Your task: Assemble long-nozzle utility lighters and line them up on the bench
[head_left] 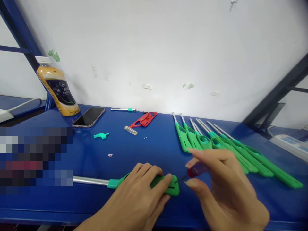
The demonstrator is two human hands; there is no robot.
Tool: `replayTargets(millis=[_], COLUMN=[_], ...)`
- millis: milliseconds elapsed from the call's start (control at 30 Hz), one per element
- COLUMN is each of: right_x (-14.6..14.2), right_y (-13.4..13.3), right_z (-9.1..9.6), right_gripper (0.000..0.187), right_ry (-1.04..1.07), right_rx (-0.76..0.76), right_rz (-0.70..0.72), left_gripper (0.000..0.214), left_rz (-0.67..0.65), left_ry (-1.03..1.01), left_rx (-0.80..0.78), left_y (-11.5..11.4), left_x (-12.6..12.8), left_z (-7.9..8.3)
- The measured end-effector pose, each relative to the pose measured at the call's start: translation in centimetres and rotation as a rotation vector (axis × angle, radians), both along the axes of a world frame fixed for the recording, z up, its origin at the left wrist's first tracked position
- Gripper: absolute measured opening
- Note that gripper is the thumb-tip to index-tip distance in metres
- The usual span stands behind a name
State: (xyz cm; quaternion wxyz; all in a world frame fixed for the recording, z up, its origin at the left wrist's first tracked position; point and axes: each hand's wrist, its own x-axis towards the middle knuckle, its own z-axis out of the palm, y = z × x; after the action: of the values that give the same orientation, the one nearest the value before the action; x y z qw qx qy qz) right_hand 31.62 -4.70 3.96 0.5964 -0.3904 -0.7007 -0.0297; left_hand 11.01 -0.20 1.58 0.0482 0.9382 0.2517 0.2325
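Observation:
A green utility lighter (175, 190) with a long metal tube lies across the front of the blue table. My left hand (141, 191) presses it down, fingers wrapped over its handle, so much of the handle is covered. Between thumb and fingers, my right hand (223, 184) grips a small screwdriver (193, 170) with a reddish, see-through handle. Its thin shaft points left, with the tip at a hole near the lighter handle's end; whether it sits in a screw there I cannot tell.
Several green lighters (185, 141) lie in a row at the right. Behind are an opened red lighter shell (146, 119), a clear fuel tank (131, 130), a metal tube (120, 110), a teal trigger (101, 136), a phone (89, 116) and a bottle (57, 88). Pixelation hides the left edge.

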Motion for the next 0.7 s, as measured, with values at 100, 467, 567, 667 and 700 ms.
replayTargets(millis=[100, 467, 567, 667, 700], right_x=[-0.3, 0.0, -0.1, 0.1, 0.2], right_y=[-0.2, -0.1, 0.0, 0.2, 0.2], right_z=[-0.1, -0.3, -0.6, -0.7, -0.6], right_gripper=[0.059, 0.051, 0.063, 0.063, 0.062], right_ry=[0.016, -0.014, -0.003, 0.041, 0.035], right_rx=[-0.075, -0.072, -0.065, 0.03, 0.053], right_rz=[-0.02, -0.04, -0.038, -0.055, -0.049], left_gripper=[0.035, 0.027, 0.028, 0.029, 0.03], left_rz=[-0.004, -0.013, -0.013, -0.015, -0.011], left_ry=[0.014, -0.084, -0.069, -0.062, -0.061], left_rx=[0.002, 0.156, 0.139, 0.132, 0.129], left_y=[0.0, 1.0, 0.8, 0.7, 0.6], left_x=[0.1, 0.1, 0.0, 0.0, 0.0], left_z=[-0.1, -1.6, -1.4, -1.2, -1.2])
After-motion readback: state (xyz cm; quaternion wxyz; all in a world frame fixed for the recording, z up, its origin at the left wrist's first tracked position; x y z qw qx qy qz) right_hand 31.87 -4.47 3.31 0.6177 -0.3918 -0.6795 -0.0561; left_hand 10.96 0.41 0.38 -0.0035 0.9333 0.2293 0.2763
